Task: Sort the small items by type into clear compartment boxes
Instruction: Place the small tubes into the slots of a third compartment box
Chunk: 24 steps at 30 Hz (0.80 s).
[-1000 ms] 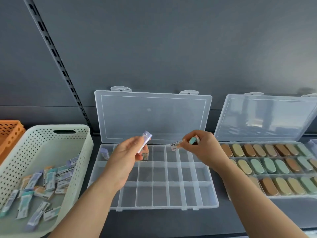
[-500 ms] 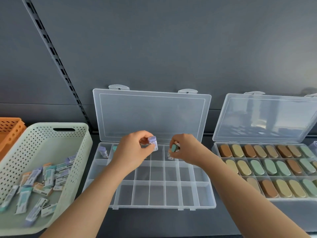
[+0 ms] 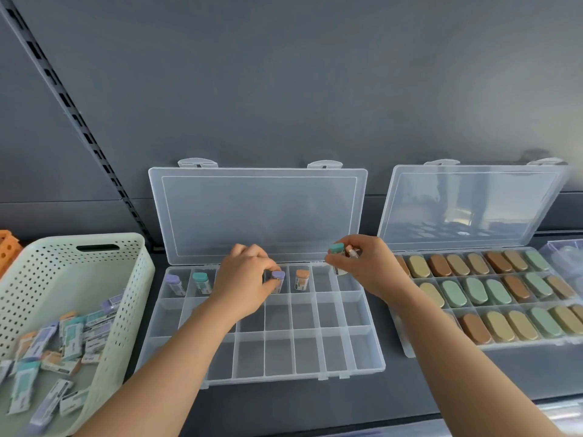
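1. Head view, the box: the clear compartment box (image 3: 277, 353) lies open on the dark shelf, its lid (image 3: 258, 212) leaning back against the wall. In its back row stand a purple piece (image 3: 174, 282) at the far left, a teal piece (image 3: 201, 280) beside it, and an orange-capped piece (image 3: 302, 279) further right.
2. Head view, left hand: the left hand (image 3: 244, 279) has its fingers curled and pinches the purple-capped item (image 3: 278, 275) near the top. The item stands in a back-row compartment, just left of the orange-capped piece. The hand hides the compartments between it and the teal piece.
3. Head view, right hand: the right hand (image 3: 369, 269) is curled round a teal-capped item (image 3: 336, 248), held above the right end of the back row. A second small piece seems tucked in the same fingers, but I cannot tell what it is.
4. Head view, surroundings: the pale green basket (image 3: 126, 279) on the left holds many more wrapped items (image 3: 72, 335). The second box (image 3: 407, 350) on the right is filled with oval pieces.
5. Risks, as I judge them:
   - The slim item may topple as the fingers let go, because it stands on end.
   - A purple piece already sits at the far left, so like types may end up split across compartments.
   - With two pieces in one grip, the right hand may drop the wrong one.
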{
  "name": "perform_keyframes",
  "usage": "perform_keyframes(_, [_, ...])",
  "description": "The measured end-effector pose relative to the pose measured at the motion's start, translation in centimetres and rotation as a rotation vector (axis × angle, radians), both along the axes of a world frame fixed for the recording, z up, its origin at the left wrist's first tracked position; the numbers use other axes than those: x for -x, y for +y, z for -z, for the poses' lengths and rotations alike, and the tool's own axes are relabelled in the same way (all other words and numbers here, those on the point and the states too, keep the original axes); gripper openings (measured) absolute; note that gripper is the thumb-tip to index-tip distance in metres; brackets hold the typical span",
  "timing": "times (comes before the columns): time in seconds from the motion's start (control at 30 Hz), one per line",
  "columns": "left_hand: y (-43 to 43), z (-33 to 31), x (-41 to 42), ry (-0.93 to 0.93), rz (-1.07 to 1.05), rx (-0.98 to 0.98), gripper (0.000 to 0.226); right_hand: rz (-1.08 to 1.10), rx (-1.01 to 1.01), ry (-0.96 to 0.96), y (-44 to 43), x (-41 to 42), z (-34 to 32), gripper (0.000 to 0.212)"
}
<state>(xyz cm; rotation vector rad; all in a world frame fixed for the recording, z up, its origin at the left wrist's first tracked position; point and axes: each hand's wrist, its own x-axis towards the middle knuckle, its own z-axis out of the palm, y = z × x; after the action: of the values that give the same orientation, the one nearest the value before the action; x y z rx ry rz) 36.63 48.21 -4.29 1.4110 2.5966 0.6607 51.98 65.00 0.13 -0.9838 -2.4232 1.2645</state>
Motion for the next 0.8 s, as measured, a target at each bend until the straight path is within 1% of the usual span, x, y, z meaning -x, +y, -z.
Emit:
perform_keyframes(0.2, [-0.2, -0.2, 0.5, 0.009, 0.011, 0.071, 0.025, 0.012, -0.015, -0.031, 0.0, -0.5, 1.1, 0.021])
perform_keyframes(0.27, [-0.3, -0.3, 0.6, 0.002, 0.01, 0.074, 0.028, 0.012, -0.061, -0.03, 0.0, -0.6, 1.4, 0.023])
perform_keyframes(0.37, [-0.1, -0.6, 0.4, -0.006, 0.0, 0.024, 0.032, 0.004, -0.138, -0.036, -0.1, -0.5, 1.9, 0.024])
perform_keyframes(0.53, [1.6, -1.3, -0.8, -0.01, 0.058, -0.028, 0.035, -0.122, -0.331, -0.128, -0.2, 0.2, 2.5, 0.02])
perform_keyframes(0.6, [2.3, -1.3, -1.4, -0.01, 0.08, -0.025, 0.035, -0.143, -0.372, -0.165, -0.3, 0.3, 2.7, 0.021])
perform_keyframes(0.7, [2.9, -1.0, -1.9, 0.007, 0.089, -0.027, 0.027, -0.162, -0.417, -0.21, -0.5, 0.6, 3.1, 0.023])
perform_keyframes(0.8, [3.2, -0.8, -2.1, -0.001, 0.087, -0.028, 0.023, -0.174, -0.429, -0.234, -0.7, 0.8, 3.2, 0.023])
